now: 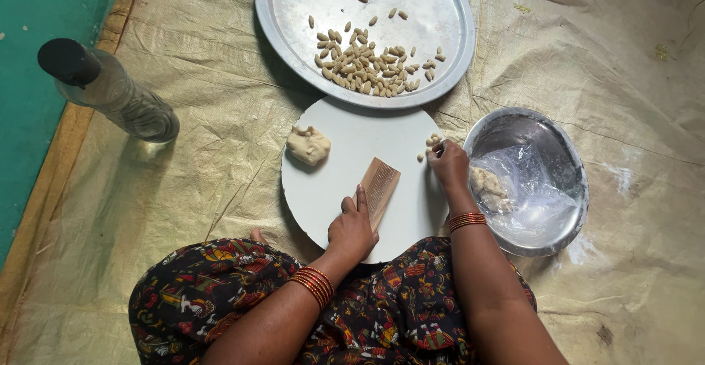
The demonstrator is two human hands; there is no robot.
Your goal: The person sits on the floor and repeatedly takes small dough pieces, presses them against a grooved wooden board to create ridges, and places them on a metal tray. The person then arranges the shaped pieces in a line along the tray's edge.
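A ridged wooden board [379, 187] is held tilted in the narrow grip of the left hand [352, 227] on a round white board [345, 167]. Small dough pieces [430, 145] are pinched in the right hand's [449, 163] closed grip, just beside a steel bowl [558, 148].

Ridged wooden paddle [380, 187] lies tilted on white round board [345, 181]; small shaped dough bits [432, 143] at board's right edge.

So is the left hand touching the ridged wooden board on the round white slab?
Touching. The head view shows the left hand resting on the ridged wooden board, fingers overlapping its lower edge.
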